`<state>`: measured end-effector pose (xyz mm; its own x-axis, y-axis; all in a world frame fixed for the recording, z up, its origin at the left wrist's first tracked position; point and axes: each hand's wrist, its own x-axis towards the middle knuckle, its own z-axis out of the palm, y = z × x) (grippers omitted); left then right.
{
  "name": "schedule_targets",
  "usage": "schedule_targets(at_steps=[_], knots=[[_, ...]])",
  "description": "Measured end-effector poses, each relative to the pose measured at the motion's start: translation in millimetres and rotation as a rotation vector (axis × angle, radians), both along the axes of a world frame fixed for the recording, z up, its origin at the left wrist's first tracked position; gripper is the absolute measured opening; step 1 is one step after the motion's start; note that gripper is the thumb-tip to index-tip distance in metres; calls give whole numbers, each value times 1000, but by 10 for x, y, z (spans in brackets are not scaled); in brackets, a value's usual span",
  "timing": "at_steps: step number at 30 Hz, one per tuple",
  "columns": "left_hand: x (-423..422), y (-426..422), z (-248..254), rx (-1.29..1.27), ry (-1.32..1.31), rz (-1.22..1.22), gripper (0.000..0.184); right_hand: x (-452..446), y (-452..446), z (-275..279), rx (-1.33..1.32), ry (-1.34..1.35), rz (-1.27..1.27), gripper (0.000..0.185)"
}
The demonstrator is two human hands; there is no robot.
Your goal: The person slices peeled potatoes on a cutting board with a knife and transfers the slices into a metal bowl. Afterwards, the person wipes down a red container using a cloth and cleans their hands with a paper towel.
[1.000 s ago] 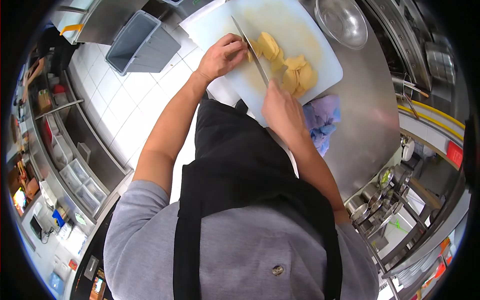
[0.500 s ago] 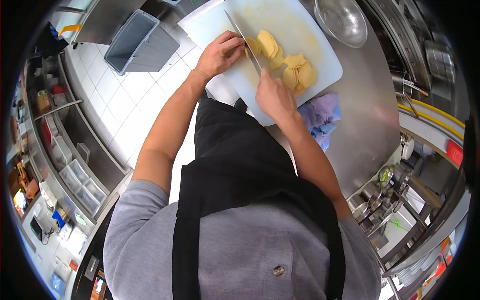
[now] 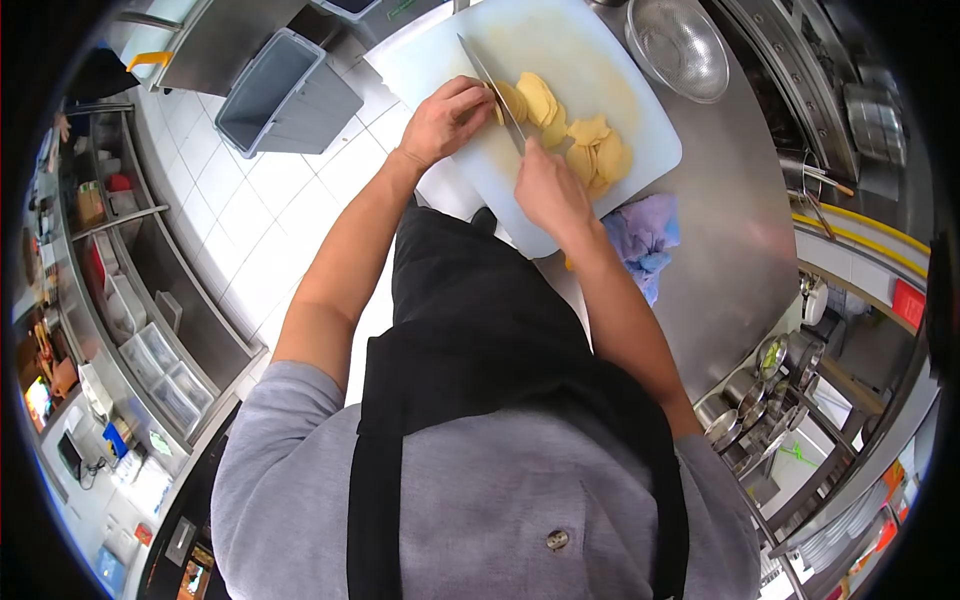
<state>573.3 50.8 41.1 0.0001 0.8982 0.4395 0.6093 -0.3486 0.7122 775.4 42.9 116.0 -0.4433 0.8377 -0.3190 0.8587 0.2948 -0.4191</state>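
Observation:
A white cutting board (image 3: pixel 600 50) lies on the steel counter. My right hand (image 3: pixel 552 192) is closed round the handle of a kitchen knife (image 3: pixel 486 76), whose blade points away to the upper left. Left of the blade, my left hand (image 3: pixel 442 120) has its fingers curled down against a pale yellow piece of food, mostly hidden by the fingers and knife. Just right of the blade are thin pale yellow slices (image 3: pixel 514 102), perhaps potato or ginger. More overlapping slices (image 3: pixel 538 98) lie beyond them, and a separate cluster of slices (image 3: pixel 600 155) rests nearer my right hand.
A crumpled purple-blue cloth (image 3: pixel 645 235) touches the board's right side on the steel counter (image 3: pixel 735 210). A metal colander (image 3: pixel 680 45) stands at the back right. On the tiled floor to the left is a grey bin (image 3: pixel 285 95). Stacked pots (image 3: pixel 750 400) sit on shelving at right.
The whole view has shifted slightly, with the board and hands a little lower. More slices show right of the blade. Both hands keep nearly the same pose.

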Motion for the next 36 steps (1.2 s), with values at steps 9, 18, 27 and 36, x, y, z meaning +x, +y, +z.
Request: schedule_targets(at_steps=[9,18,27,36], knots=[[2,-9,-33,0,-26,14,16,127,-259,453,-4,-127,21,24],[19,-1,-9,37,-17,19,11,121,-255,393,3,-134,31,25],[1,20,-24,52,-5,1,12,48,-148,219,0,-110,31,27],[37,8,-44,-41,-32,36,12,39,-130,213,-57,-106,-18,27]])
